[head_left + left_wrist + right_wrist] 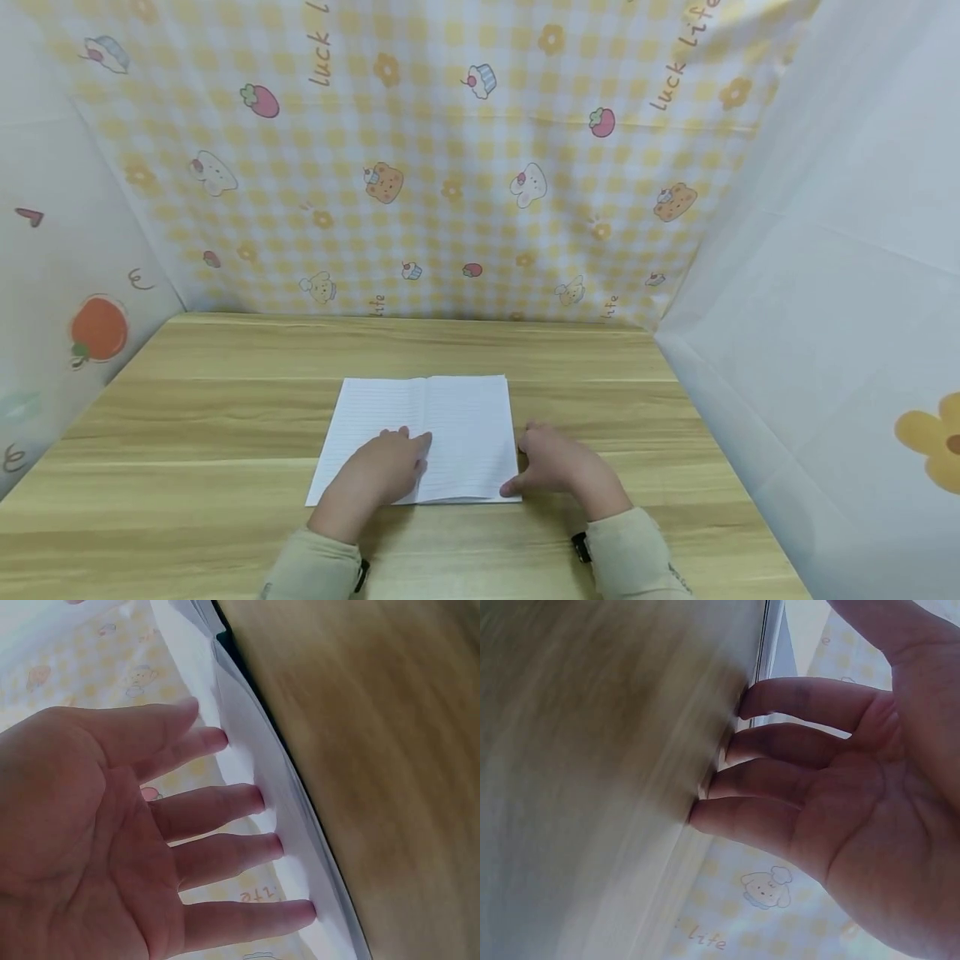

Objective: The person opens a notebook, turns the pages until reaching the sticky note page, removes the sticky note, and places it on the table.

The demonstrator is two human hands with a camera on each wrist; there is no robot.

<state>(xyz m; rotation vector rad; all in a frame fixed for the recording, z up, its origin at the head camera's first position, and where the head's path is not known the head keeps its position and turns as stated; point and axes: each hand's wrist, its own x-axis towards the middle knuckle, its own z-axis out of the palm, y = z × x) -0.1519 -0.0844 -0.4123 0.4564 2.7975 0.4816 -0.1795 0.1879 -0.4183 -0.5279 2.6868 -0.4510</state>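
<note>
An open notebook point(468, 433) with white lined pages lies flat on the wooden table, its fold running down the middle. My left hand point(386, 468) rests on the left page, index finger at the fold. In the left wrist view the fingers point(225, 808) are spread, fairly straight, with their tips touching the paper. My right hand point(558, 462) is at the notebook's right edge, its thumb on the lower right corner. In the right wrist view the other fingers point(802, 701) extend to the table beside the edge. Nothing appears gripped by either hand.
The wooden table point(225, 400) extends around the notebook on all sides. A yellow checked cloth point(450, 167) with cartoon prints hangs behind it. Pale sheets form side walls, the left one point(60, 250) and the right one point(810, 250).
</note>
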